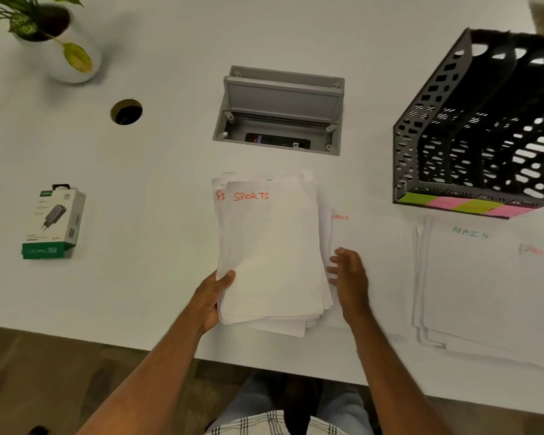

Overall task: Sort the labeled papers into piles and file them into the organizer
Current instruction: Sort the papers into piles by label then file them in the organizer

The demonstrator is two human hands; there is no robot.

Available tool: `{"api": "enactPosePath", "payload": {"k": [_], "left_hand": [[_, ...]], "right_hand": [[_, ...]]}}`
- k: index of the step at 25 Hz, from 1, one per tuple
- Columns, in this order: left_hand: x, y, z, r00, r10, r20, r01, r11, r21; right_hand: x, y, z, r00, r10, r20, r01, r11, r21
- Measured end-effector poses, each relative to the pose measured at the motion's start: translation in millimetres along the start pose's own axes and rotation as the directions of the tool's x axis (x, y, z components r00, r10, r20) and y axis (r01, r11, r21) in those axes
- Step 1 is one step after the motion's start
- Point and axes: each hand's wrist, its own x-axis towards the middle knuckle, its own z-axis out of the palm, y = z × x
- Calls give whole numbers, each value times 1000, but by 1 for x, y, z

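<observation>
1. The left hand grips the unsorted stack at its lower left corner, thumb on top and fingers curled beneath. The top sheet reads "SPORTS"; a sheet beginning "FI" shows behind it.
2. The right hand hovers just beside the stack's right edge, its fingers relaxed, spread and holding nothing; motion blur hides any contact.
3. A sheet ending "ANCE" lies flat on the surface under the right hand, beginning a pile.
4. The "ADMIN" pile lies further right, with a faint red-lettered sheet at the frame edge; its label is illegible.
5. The organizer stands at the far right, its slots apparently unfilled, coloured tabs along its front.
6. Judgement: sorting is under way. Recommended: peel only the top sheet, confirm its label, and lay it squarely on the matching pile, keeping piles apart.
</observation>
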Motion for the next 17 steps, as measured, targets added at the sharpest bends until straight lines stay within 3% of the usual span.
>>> {"api": "enactPosePath", "payload": {"k": [2, 3, 5, 8, 17], "left_hand": [[5, -8, 10, 999, -15, 39, 15, 1000, 6], [7, -11, 15, 998, -26, 49, 25, 1000, 10], [12, -17, 25, 997, -52, 48, 52, 999, 8], [16, -19, 40, 997, -63, 48, 63, 998, 3], [31, -36, 81, 991, -115, 64, 114, 993, 25]], "right_hand": [[-6, -7, 0, 984, -12, 180, 32, 994, -108], [-9, -5, 1, 978, -37, 205, 77, 979, -189], [-13, 0, 0, 992, -78, 97, 100, 962, -255], [-11, 8, -15, 993, -93, -77, 78, 981, -178], [3, 21, -76, 982, -166, -93, 132, 946, -295]]}}
